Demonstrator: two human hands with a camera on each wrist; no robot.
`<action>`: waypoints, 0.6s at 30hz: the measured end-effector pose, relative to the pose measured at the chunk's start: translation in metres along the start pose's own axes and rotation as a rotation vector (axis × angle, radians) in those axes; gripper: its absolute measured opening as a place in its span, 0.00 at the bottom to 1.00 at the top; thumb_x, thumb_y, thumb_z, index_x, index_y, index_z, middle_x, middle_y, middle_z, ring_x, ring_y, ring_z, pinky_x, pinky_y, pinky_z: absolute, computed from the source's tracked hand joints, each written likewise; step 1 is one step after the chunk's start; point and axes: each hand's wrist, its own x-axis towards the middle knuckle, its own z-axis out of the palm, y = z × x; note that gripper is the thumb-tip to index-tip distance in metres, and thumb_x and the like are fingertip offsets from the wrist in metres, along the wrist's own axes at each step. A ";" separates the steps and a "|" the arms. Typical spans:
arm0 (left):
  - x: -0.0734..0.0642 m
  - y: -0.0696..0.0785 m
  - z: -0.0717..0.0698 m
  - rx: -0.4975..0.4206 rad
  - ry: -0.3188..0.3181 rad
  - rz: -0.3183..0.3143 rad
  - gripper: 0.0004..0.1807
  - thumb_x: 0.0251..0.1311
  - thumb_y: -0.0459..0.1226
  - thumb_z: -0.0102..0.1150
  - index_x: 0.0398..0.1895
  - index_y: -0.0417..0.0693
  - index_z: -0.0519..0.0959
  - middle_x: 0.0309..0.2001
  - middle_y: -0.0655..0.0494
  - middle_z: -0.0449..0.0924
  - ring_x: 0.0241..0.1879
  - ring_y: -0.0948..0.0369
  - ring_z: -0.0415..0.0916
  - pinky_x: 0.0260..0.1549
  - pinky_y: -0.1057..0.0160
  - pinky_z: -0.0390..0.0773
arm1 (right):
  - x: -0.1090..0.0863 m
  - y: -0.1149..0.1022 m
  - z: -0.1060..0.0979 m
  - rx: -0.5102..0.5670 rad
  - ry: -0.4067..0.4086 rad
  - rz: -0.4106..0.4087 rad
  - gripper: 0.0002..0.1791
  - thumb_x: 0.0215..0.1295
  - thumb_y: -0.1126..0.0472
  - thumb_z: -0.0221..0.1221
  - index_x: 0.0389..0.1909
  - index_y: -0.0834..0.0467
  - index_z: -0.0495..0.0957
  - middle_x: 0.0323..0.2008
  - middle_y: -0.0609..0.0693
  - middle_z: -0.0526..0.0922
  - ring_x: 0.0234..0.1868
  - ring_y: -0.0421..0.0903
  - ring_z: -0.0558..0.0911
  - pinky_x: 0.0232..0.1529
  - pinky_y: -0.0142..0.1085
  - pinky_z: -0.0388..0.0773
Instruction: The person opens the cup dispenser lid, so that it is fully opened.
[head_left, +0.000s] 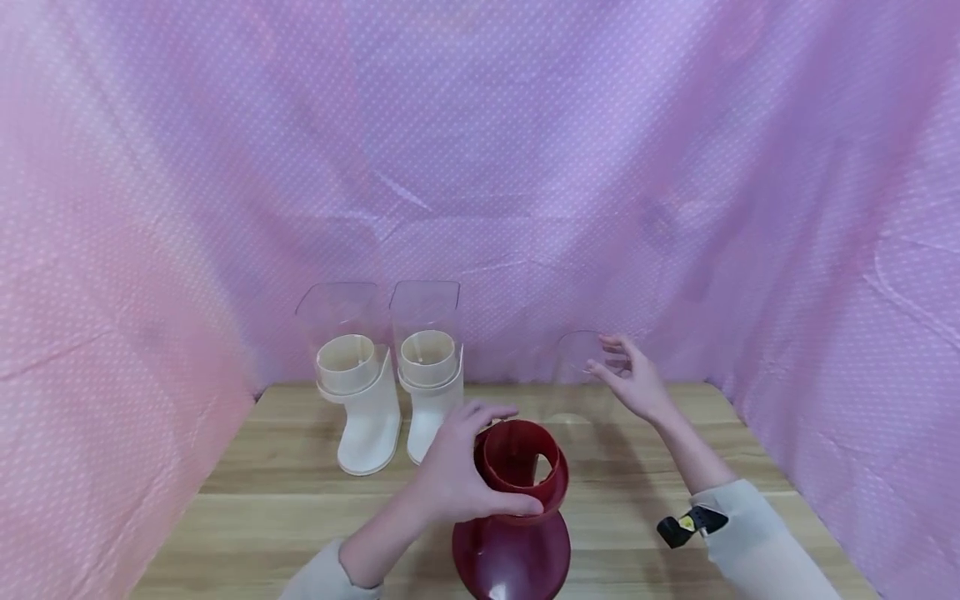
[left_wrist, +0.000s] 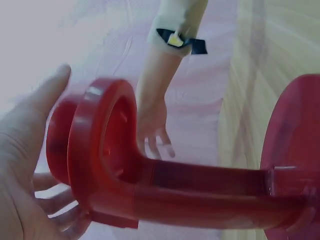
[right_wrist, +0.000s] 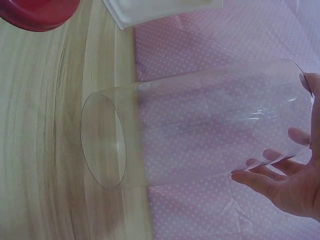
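Note:
A red stand (head_left: pixel 513 554) with a round foot, a curved stem and a ring-shaped collar stands upright near the front of the table. My left hand (head_left: pixel 461 467) grips around its collar, thumb on the near side and fingers at the far side. In the left wrist view, a shorter red sleeve (left_wrist: pixel 60 140) sits within the collar. To the right, my right hand (head_left: pixel 637 387) holds a clear tube (right_wrist: pixel 210 125) by its upper end, fingers and thumb curved about the wall. The tube's lower rim overlaps the wooden tabletop in the right wrist view.
Two cream stands (head_left: pixel 367 437) of similar shape are at the back left, each with a clear container (head_left: pixel 425 304) above its collar. Pink dotted cloth (head_left: pixel 480 167) surrounds the wooden table (head_left: pixel 247 517). A black strap (head_left: pixel 693 523) is around my right sleeve.

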 end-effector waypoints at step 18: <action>0.020 -0.008 -0.015 -0.060 -0.248 0.097 0.45 0.47 0.49 0.87 0.70 0.47 0.80 0.64 0.59 0.83 0.65 0.61 0.79 0.66 0.59 0.81 | -0.002 -0.001 -0.004 0.000 -0.025 -0.010 0.30 0.76 0.54 0.64 0.72 0.62 0.70 0.70 0.71 0.75 0.62 0.72 0.82 0.64 0.64 0.81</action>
